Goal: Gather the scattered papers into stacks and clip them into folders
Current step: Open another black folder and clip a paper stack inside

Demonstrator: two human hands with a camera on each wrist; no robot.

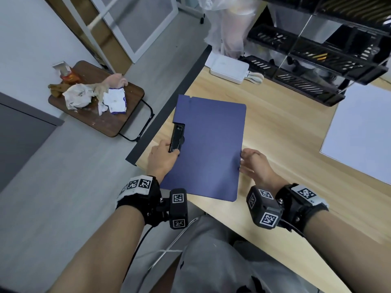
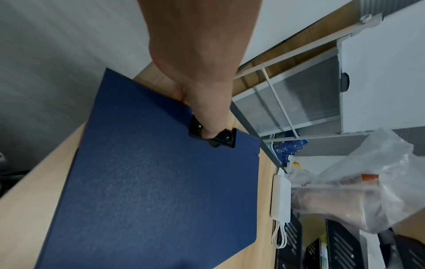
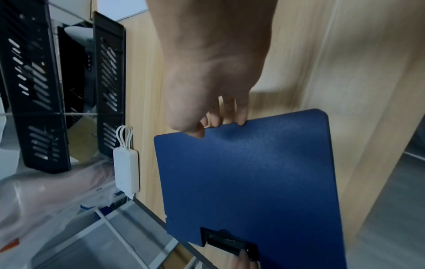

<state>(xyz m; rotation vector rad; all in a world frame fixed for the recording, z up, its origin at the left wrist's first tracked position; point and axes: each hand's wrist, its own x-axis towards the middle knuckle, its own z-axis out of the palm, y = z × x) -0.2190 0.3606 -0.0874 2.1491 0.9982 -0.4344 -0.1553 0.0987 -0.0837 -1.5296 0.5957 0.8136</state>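
Observation:
A blue folder (image 1: 207,149) lies at the near left corner of the wooden desk (image 1: 275,132), its near end hanging over the desk edge. A black clip (image 1: 176,137) sits on its left edge. My left hand (image 1: 174,152) grips the near end of that clip; the left wrist view shows the thumb pressed on the clip (image 2: 226,141) above the folder (image 2: 161,191). My right hand (image 1: 243,161) pinches the folder's right edge. In the right wrist view its thumb lies on top of the folder (image 3: 253,182) and the fingers (image 3: 240,118) curl over the edge. White paper (image 1: 359,132) lies at the right.
A white power bank (image 1: 229,68) with looped cables lies at the desk's far side. Black slotted trays (image 1: 306,66) on a rack stand behind it, beside a clear plastic bag (image 1: 228,24). A small brown side table (image 1: 124,123) with crumpled rubbish stands on the floor at the left.

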